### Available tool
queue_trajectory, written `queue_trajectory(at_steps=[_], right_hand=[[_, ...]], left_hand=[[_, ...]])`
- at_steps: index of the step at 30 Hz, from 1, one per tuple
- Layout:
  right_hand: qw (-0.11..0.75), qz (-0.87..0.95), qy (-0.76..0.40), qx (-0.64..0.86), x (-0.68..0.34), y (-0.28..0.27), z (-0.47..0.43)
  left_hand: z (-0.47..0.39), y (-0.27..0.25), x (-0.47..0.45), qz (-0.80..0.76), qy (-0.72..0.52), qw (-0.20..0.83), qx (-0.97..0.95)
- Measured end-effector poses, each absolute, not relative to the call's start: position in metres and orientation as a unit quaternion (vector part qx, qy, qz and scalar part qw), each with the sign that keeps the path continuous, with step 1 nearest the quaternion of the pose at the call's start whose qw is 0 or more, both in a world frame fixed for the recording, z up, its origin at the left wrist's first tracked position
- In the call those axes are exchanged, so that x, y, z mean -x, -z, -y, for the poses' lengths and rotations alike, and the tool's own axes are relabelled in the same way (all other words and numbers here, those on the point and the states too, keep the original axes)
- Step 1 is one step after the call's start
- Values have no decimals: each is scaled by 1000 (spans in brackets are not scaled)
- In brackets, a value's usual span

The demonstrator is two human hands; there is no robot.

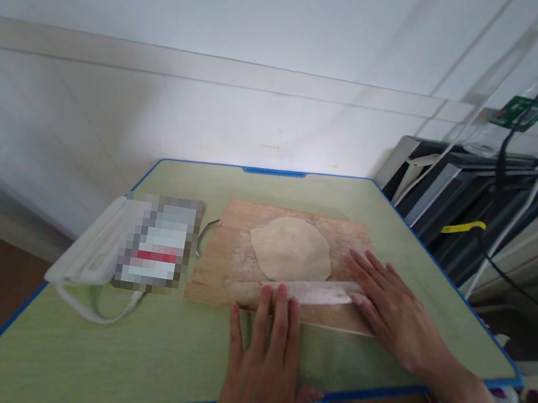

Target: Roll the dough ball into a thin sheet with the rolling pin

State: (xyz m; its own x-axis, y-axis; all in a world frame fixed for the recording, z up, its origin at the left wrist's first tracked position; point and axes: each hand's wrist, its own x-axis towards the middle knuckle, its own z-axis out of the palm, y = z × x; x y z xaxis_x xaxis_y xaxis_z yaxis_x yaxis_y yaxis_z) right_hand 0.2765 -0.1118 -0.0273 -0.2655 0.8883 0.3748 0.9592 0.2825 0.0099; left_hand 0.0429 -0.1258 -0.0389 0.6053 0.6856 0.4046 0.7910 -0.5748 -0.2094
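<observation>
A flattened, roughly round sheet of dough lies on a wooden board dusted with flour. Along the dough's near edge rests a floury, pale rolling pin. My left hand reaches in from the front, fingers outstretched, its middle fingertips touching the pin left of its middle. Over the pin's right end, my right hand lies with fingers extended, the tips reaching the board's right side. Neither hand wraps around the pin. The pin's right end is hidden under the right hand.
Left of the board, a blurred-out flat item lies against a white pouch with a strap. The green table has a blue rim. Dark folders and hanging cables stand at the right; a white wall closes the back.
</observation>
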Motion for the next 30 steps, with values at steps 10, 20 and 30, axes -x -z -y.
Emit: queue_trajectory(at_steps=[10, 20, 30], right_hand=[[213, 808, 93, 541, -285, 34, 116], [221, 803, 189, 519, -281, 31, 111], [304, 683, 181, 639, -283, 40, 107]], left_hand=[[74, -2, -19, 308, 102, 28, 946], [41, -28, -24, 243, 60, -7, 968], [-42, -28, -27, 417, 267, -367, 787]])
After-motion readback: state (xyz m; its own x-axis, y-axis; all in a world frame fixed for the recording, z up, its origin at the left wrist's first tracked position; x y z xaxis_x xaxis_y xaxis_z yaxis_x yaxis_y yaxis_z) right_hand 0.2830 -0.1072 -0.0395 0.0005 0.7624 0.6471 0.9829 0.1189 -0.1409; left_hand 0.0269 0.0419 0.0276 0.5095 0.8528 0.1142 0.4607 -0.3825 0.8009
